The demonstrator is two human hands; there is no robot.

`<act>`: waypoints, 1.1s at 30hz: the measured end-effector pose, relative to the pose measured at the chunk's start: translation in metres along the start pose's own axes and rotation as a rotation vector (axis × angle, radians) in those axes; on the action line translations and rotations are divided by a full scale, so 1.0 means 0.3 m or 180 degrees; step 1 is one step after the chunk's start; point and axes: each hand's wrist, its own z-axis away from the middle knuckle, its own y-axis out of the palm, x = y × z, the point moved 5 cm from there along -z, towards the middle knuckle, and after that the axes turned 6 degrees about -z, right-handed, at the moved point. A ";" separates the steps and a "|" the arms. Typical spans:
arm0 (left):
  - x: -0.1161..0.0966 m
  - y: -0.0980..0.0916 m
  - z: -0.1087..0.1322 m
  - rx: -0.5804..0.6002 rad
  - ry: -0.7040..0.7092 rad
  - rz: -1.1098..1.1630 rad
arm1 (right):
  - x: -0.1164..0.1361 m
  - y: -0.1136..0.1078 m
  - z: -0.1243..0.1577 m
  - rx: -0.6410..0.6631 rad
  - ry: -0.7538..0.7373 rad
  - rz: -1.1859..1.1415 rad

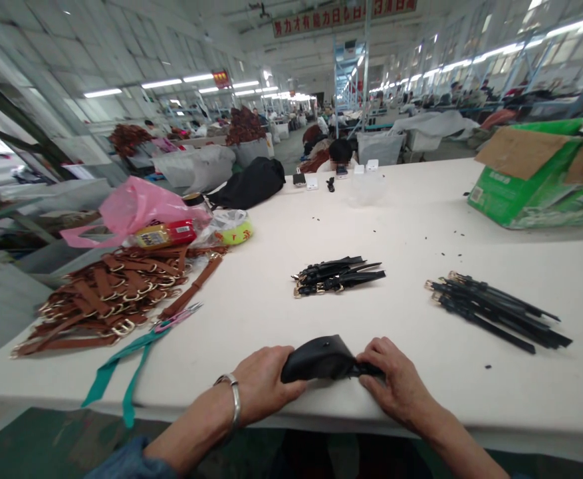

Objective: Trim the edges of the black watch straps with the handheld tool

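My left hand (266, 382), with a silver bangle at the wrist, is closed around one end of a wide, curved black leather piece (321, 358). A small dark dot shows on its upper face. At the right end of that piece, my right hand (395, 379) pinches a narrow black strap (367, 369); whether the two are joined cannot be made out. Both hands are low over the table's front edge. Just beyond them lies a small bundle of black buckled straps (341, 274). A second bundle of black buckled straps (495, 309) rests farther right.
Brown straps with metal rings (112, 293) are heaped at the left, beside small scissors (176, 318) tied with teal ribbon (121, 362). A pink plastic bag (136, 206) and black cloth (251, 183) lie behind. A green carton (535, 179) stands back right. A person sits beyond the table.
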 end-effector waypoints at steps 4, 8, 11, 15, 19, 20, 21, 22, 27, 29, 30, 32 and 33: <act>0.054 0.001 0.063 0.0072 -0.0068 -0.0092 | 0.010 0.000 0.002 -0.0005 -0.0038 -0.0007; 0.061 -0.001 0.111 0.0154 -0.0165 -0.0233 | 0.012 0.002 -0.003 0.0011 0.0018 -0.0007; 0.026 0.009 0.081 0.0060 -0.0143 -0.0197 | 0.004 0.008 -0.006 -0.0001 0.0036 0.0011; -0.003 0.025 0.022 -0.0155 0.0055 -0.0030 | -0.006 0.014 -0.005 -0.0072 0.0003 0.0088; 0.020 0.040 0.058 -0.0168 0.0053 -0.0137 | -0.001 0.013 -0.002 -0.0079 0.0008 0.0079; 0.026 0.044 0.081 -0.0151 0.0018 -0.0228 | 0.001 0.012 -0.003 -0.0081 0.0016 0.0069; 0.029 0.047 0.104 -0.0142 -0.0013 -0.0337 | 0.002 0.011 -0.003 -0.0093 0.0022 0.0059; 0.027 0.052 0.124 -0.0127 -0.0044 -0.0452 | 0.003 0.010 -0.004 -0.0115 0.0022 0.0048; -0.054 0.081 0.141 -0.0110 -0.0064 -0.0762 | -0.009 0.014 -0.008 -0.0081 -0.0015 -0.0012; -0.099 0.082 0.116 -0.0192 0.0023 -0.0818 | -0.016 0.014 -0.007 -0.0079 -0.0019 0.0005; -0.115 0.079 0.104 -0.0237 0.0075 -0.0850 | -0.020 0.013 -0.007 -0.0094 -0.0014 0.0020; -0.128 0.069 0.085 -0.0286 0.0144 -0.0885 | -0.023 0.011 -0.005 -0.0115 -0.0003 0.0043; -0.121 0.063 0.081 -0.0292 0.0133 -0.0877 | -0.023 0.010 -0.004 -0.0115 0.0004 0.0049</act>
